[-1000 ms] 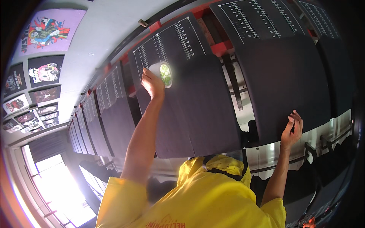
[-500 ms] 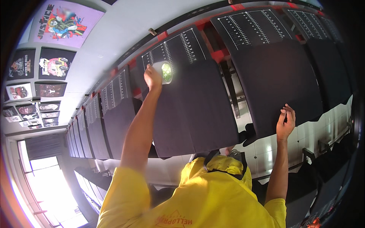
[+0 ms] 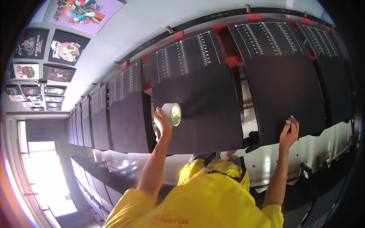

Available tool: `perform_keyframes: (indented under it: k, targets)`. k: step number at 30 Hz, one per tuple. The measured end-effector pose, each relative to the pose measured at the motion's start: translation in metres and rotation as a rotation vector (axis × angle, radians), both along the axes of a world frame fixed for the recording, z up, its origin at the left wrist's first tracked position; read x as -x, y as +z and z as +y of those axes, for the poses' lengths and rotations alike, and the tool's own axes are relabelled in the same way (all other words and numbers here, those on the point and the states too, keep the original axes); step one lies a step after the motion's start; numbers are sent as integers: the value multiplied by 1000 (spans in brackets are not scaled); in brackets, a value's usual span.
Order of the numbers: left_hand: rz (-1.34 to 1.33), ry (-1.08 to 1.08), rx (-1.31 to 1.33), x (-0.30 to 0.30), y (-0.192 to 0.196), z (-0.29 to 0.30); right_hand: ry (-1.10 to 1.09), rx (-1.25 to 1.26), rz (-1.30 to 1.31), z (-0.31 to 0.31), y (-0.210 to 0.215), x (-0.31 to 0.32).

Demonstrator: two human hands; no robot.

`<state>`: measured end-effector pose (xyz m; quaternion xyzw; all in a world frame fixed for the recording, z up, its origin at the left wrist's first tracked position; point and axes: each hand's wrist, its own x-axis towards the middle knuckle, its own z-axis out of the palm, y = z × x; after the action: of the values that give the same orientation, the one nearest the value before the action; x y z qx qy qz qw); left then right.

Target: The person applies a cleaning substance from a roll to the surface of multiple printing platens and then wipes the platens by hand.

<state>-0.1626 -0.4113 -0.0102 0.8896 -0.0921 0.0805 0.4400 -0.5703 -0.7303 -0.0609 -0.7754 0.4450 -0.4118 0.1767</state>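
My left hand is closed around a short white cylinder that resembles a wide tape roll. Its round end shows a bright green and white pattern. The cylinder is against the black fabric laid over a flat printing board with white ruler marks at its far end. Over the neighbouring board to the right, my right hand is near the front edge of another black cloth. Its fingers are loosely bent and hold nothing visible; whether they touch the cloth I cannot tell.
Several similar cloth-covered boards run left and right along a red and black frame. Gaps separate them, showing pale floor tiles. Behind me stands another dark row. Printed pictures hang on the wall.
My left hand has drawn the white cylinder toward me, from near the ruler marks to the middle of the cloth. My right hand has barely moved. The view has shifted slightly.
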Motion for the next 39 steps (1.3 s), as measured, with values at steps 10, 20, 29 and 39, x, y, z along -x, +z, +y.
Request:
perform_keyframes:
  k: [10, 20, 29, 39]
  targets:
    - [-168, 31, 4, -94, -1, -72, -1, -5, 47, 1, 4, 1]
    - [-222, 5, 50, -170, -14, -112, -13, -35, 22, 1, 4, 1]
    - [41, -44, 86, -110, 28, -67, -20, -13, 34, -2, -1, 1]
    - [-20, 124, 53, 11, 5, 39, 2, -38, 6, 1, 3, 0]
